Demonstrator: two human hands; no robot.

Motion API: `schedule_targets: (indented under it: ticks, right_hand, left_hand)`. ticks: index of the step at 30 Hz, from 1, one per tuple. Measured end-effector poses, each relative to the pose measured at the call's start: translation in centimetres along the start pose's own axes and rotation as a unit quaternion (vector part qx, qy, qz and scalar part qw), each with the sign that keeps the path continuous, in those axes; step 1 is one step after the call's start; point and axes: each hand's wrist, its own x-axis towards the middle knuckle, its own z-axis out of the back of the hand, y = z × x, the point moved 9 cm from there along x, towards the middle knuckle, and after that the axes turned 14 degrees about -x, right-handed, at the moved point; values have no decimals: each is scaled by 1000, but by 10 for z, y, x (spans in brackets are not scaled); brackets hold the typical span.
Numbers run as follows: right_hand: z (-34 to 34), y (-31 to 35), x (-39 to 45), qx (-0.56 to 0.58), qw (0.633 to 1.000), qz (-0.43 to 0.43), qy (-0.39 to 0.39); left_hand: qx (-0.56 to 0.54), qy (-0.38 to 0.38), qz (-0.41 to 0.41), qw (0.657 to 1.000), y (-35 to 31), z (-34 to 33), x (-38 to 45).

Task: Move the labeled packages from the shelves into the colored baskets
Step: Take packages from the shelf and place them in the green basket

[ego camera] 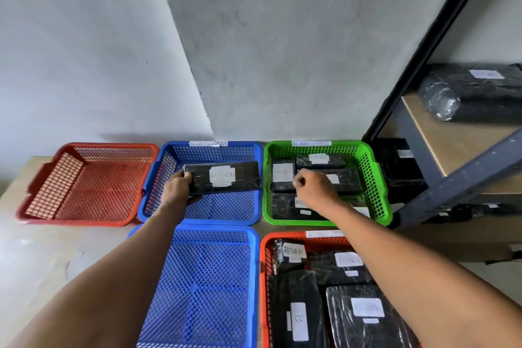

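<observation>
My left hand (178,188) grips the left end of a long black package (226,176) with a white "RETURN" label, holding it over the far blue basket (254,150). My right hand (316,189) hovers over the green basket (375,178) with its fingers curled, above several black labeled packages (320,159) lying there; I cannot tell if it pinches anything. The near red basket (264,263) at bottom right holds several more black packages (367,311). A large black wrapped package (474,93) lies on the shelf (452,144) at right.
An empty red basket (87,186) stands at far left and an empty blue basket (197,285) sits in front near me. The dark metal shelf frame (457,181) slants across the right side, with more black packages (401,167) under it. A grey wall stands behind.
</observation>
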Motion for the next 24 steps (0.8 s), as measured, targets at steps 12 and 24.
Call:
schedule_targets:
  ticks: [12, 24]
  right_hand:
    - [-46, 81, 10, -5, 999, 22, -34]
    - [-61, 68, 15, 11, 997, -16, -74]
  left_hand:
    - [94, -7, 25, 995, 3, 31, 62]
    - [188, -19, 11, 982, 18, -14, 114]
